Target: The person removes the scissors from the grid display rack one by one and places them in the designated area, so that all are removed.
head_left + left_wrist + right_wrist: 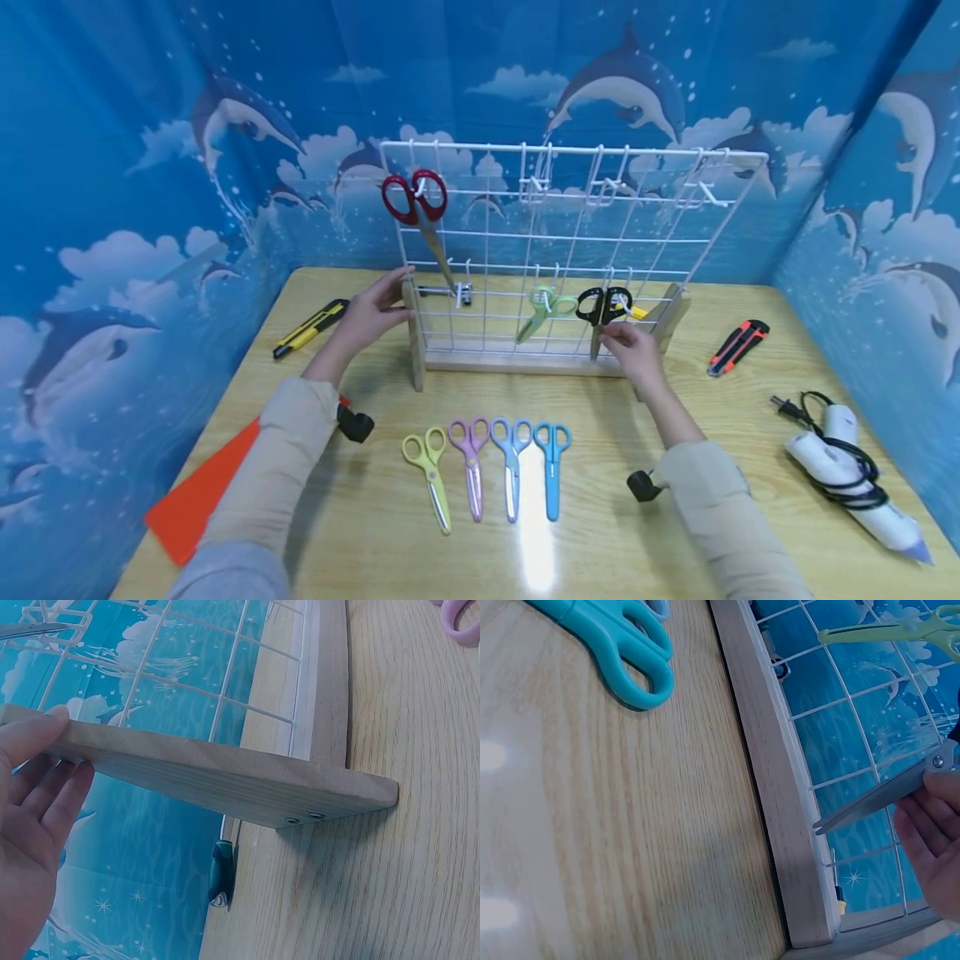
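Near the back edge of the bench [360,546] stands a white wire-grid rack [570,151] with wooden feet. At its lower right, a pair of black-handled metal scissors [600,316] is against the grid, a white hook showing at one handle loop. The right hand [636,354] pinches its blades just below the pivot, between thumb and fingers. The left hand [369,315] grips the rack's left wooden upright [416,354], thumb on one side, fingers on the other.

Red-handled scissors [427,225] hang at the grid's upper left; light-green scissors [542,308] hang low, just left of the black-handled pair. Toward the bench's front edge, yellow-green [431,472], purple [470,454], pale-blue [512,454] and bright-blue scissors [552,454] lie in a row, handles toward the rack.

Along the bench's left edge lie a yellow-and-black cutter [311,329] and a flat red sheet [202,492]; by its right edge, a red-and-black cutter [738,347] and a white corded tool [873,521].
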`<state>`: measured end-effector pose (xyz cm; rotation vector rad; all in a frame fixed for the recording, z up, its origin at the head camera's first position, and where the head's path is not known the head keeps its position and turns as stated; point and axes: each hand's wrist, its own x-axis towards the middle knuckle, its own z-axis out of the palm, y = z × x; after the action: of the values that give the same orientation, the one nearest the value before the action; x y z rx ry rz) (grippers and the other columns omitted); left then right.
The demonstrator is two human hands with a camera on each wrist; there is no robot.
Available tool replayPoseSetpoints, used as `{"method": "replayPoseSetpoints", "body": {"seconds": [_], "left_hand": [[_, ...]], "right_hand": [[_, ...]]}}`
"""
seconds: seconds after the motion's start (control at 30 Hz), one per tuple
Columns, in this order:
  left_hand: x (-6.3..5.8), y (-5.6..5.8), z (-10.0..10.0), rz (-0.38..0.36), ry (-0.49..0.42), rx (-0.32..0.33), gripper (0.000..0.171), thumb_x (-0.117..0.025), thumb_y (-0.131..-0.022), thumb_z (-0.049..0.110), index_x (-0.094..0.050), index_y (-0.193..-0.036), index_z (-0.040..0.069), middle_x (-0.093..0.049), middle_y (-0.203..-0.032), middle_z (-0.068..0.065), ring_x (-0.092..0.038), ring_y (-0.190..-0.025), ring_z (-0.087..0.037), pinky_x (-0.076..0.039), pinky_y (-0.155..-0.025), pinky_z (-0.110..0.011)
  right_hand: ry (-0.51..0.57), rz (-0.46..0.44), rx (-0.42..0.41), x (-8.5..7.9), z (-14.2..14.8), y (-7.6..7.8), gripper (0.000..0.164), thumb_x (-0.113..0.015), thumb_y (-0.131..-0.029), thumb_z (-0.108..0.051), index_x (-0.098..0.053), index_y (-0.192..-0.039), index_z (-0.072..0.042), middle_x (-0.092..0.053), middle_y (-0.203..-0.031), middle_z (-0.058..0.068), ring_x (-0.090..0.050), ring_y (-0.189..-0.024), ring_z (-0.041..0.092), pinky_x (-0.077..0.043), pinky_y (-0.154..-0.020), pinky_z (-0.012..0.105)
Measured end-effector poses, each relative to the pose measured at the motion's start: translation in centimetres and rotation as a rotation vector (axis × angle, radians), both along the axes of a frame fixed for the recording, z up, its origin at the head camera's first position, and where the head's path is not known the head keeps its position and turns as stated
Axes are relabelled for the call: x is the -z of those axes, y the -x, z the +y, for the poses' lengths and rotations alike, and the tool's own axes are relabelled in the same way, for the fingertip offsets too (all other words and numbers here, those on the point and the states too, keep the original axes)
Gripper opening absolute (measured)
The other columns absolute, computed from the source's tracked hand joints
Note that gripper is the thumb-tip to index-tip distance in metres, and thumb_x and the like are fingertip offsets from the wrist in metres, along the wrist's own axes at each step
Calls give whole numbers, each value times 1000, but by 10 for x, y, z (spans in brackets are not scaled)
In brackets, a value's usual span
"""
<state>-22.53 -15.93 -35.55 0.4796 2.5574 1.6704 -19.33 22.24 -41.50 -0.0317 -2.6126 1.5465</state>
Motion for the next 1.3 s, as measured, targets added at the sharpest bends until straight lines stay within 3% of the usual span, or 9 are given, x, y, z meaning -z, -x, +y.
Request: {"method": "replayPoseSetpoints", "body": {"seconds": [0.13,0.37,0.6,0.83,1.03,1.13,1.2,1.3], "left_hand": [[-1,0,0,0,-1,8,63,-59,-76,3,-34,-130,23,-38,-129,-13,-37,-117,-24,-40,-92,-35],[-1,0,1,-18,10,-8,62,-59,-77,5,-34,-129,27,-38,-129,-10,-38,-117,-23,-40,-91,-34],[0,0,1,-12,0,3,62,-59,-77,5,-34,-130,24,-38,-129,-12,-38,-117,-23,-40,-91,-34],[0,0,0,-19,-16,8,63,-59,-77,3,-33,-131,22,-37,-130,-12,-37,-117,-23,-40,-91,-34],[0,-1,1,-11,24,-9,64,-59,-77,4,-33,-130,27,-37,-130,-12,-38,-117,-23,-40,-91,-34],[-1,-1,1,-5,21,-13,64,-59,-76,3,-34,-130,27,-38,-129,-12,-38,-117,-24,-40,-91,-34],[0,-1,0,-3,5,0,64,-59,-76,3,-34,-130,26,-38,-129,-13,-38,-117,-25,-40,-91,-35],[3,2,-1,-9,-13,15,63,-60,-76,5,-34,-129,27,-38,-129,-12,-37,-117,-24,-40,-91,-35]], "right_hand": [[-2,-8,-25,0,3,0,25,-53,-84,-13,-53,-102,5,-56,-105,18,-53,-89,18,-47,-75,16],[24,6,-60,-3,7,-2,26,-54,-83,-14,-54,-100,6,-56,-102,20,-52,-75,-3,-46,-71,10],[-108,45,-25,-11,11,-14,24,-55,-83,-18,-57,-94,3,-59,-97,17,-49,-72,-5,-44,-67,10],[-74,106,-43,-18,12,-39,15,-57,-81,-8,-58,-86,5,-59,-91,20,-50,-69,-7,-46,-61,9],[0,105,-95,-18,11,-66,15,-60,-78,-8,-58,-85,5,-63,-84,7,-54,-69,-4,-49,-59,13],[59,79,-116,-11,12,-75,19,-60,-78,-11,-58,-87,5,-62,-84,3,-56,-70,2,-50,-63,16],[144,78,-141,6,18,-76,20,-61,-78,-11,-58,-89,5,-62,-85,5,-58,-70,8,-52,-63,19],[261,57,-191,47,34,-76,19,-61,-78,-12,-58,-92,1,-61,-89,9,-60,-72,15,-53,-64,25]]}}
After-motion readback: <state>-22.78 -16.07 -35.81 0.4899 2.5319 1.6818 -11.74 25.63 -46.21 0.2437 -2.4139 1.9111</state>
